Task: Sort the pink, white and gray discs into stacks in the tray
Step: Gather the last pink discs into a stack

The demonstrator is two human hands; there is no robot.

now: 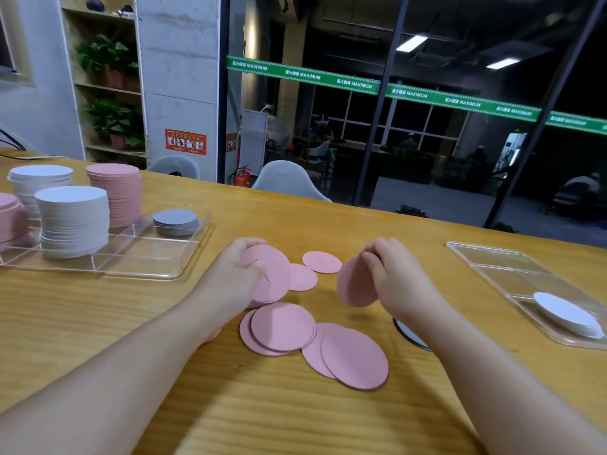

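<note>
My left hand (235, 274) grips a small bunch of pink discs (272, 277), held tilted just above the table. My right hand (391, 277) pinches a single pink disc (356, 285) by its upper edge, upright. Several loose pink discs (282, 326) lie on the wooden table between and below my hands, some overlapping. The clear tray (184, 270) at the left holds two white stacks (74, 221), a tall pink stack (116, 192), another pink stack (10, 221) at the frame edge and a low gray stack (175, 221).
A second clear tray (492, 267) at the right holds a few white discs (568, 313). A round cable hole (407, 334) in the table sits partly under my right forearm. Chairs (289, 178) stand beyond the table's far edge.
</note>
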